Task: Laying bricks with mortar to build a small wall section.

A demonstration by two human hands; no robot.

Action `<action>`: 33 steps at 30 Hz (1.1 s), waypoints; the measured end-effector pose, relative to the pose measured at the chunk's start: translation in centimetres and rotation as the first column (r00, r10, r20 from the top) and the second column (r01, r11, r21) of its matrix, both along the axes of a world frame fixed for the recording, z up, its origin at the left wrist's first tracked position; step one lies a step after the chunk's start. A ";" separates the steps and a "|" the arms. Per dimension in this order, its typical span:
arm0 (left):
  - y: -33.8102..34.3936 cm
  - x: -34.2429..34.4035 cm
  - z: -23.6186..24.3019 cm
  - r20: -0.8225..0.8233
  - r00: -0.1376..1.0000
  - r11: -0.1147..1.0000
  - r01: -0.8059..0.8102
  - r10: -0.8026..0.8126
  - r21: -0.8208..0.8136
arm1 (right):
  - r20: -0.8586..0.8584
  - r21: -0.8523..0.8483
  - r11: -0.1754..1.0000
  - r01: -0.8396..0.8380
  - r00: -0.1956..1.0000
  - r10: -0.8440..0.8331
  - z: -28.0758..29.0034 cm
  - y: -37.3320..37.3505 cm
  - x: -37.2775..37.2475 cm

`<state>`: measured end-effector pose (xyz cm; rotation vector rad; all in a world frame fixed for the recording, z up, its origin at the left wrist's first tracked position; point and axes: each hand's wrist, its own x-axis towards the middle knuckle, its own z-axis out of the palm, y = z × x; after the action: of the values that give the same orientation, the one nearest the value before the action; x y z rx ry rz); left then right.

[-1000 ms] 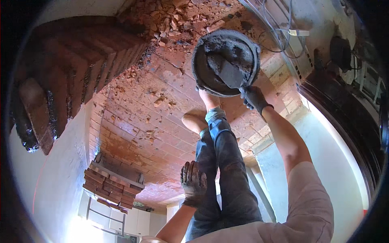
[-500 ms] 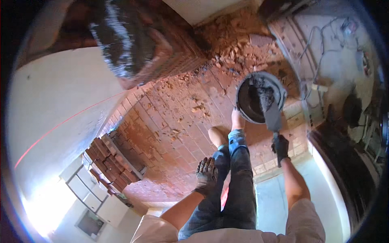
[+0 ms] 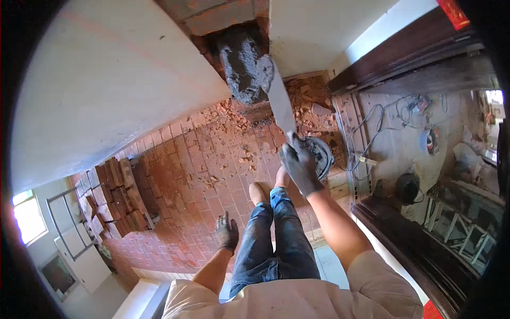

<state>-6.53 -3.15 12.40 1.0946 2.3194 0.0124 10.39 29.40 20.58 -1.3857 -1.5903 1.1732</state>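
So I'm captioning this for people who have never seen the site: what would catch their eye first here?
First, the right hand, gloved, holding a trowel up against the wet grey mortar packed into a gap in the white wall at the top. Next, the red brick floor strewn with rubble in the middle, with a stack of bricks at left. The left hand, also gloved, hangs empty by the jeans.

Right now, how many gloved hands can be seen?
2. The right hand grips a trowel raised to the wet mortar. The left hand hangs empty beside the jeans.
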 end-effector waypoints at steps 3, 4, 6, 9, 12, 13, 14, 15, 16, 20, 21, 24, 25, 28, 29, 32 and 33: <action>-3.6 -1.9 1.4 -0.018 0.995 0.995 -0.095 0.095 0.033 | 0.347 -0.229 0.973 0.016 0.935 0.066 0.6 2.7 -1.1; -5.1 -2.4 1.8 -0.016 0.983 0.982 -0.179 0.181 0.056 | 0.199 -0.241 0.970 0.019 0.980 0.030 0.4 2.5 -0.9; -7.7 -2.7 2.8 -0.047 0.944 0.945 -0.325 0.327 0.045 | 0.328 -0.030 0.994 -0.101 0.939 0.105 1.6 2.3 0.8; -11.6 -3.1 4.3 -0.039 0.917 0.918 -0.397 0.396 -0.006 | -0.054 -0.619 0.749 -0.238 0.964 0.262 9.1 6.5 -0.3; -13.1 -2.4 3.5 -0.074 0.884 0.879 -0.467 0.461 -0.097 | -0.345 -0.842 0.404 -0.358 0.932 0.106 10.0 11.4 -0.8; -13.5 -2.2 3.1 -0.068 0.888 0.887 -0.459 0.455 -0.048 | -0.381 -0.813 0.417 -0.407 0.913 0.149 10.1 12.1 -1.4; -13.8 -2.1 2.8 -0.063 0.892 0.894 -0.448 0.447 0.002 | -0.378 -0.814 0.418 -0.404 0.914 0.148 9.8 12.6 -1.7; -13.2 -1.8 3.0 -0.059 0.893 0.894 -0.448 0.447 -0.010 | -0.418 -0.833 0.328 -0.445 0.896 0.153 9.3 12.9 -2.1; -12.7 -1.6 3.3 -0.055 0.894 0.895 -0.446 0.445 -0.011 | -0.457 -0.844 0.238 -0.481 0.876 0.151 9.0 13.0 -2.3; -11.4 -1.6 4.3 0.002 0.856 0.855 -0.517 0.518 -0.050 | -0.247 -0.820 0.358 -0.446 0.841 0.481 11.5 12.1 -1.8; -10.8 -1.6 4.3 0.013 0.856 0.856 -0.516 0.516 -0.046 | -0.120 -0.858 0.354 -0.373 0.815 0.567 11.4 13.6 -0.8; -11.4 -1.8 3.8 0.010 0.857 0.857 -0.515 0.515 0.019 | 0.246 -0.809 0.521 -0.273 0.647 0.722 13.6 15.3 -1.4; -11.4 -1.8 3.6 0.009 0.857 0.857 -0.515 0.515 0.016 | 0.262 -0.804 0.536 -0.258 0.654 0.709 14.4 15.5 -1.5; -10.6 -1.7 3.4 -0.006 0.871 0.870 -0.490 0.491 0.050 | 0.197 -0.838 0.493 -0.233 0.713 0.673 14.4 16.1 -0.2; -10.3 -1.6 3.6 0.006 0.872 0.871 -0.489 0.489 0.039 | 0.183 -0.837 0.489 -0.245 0.717 0.673 13.8 15.9 0.4; -10.7 -1.9 3.5 0.000 0.877 0.876 -0.480 0.480 0.043 | 0.011 -0.861 0.435 -0.262 0.846 0.533 13.1 14.6 2.8; -11.5 -1.8 3.5 -0.021 0.876 0.876 -0.480 0.482 0.048 | 0.058 -0.835 0.484 -0.260 0.834 0.549 15.4 13.3 1.6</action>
<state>-8.33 -14.66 15.87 0.5084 2.5721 0.2356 12.02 42.67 35.95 -1.8743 -1.7474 2.2891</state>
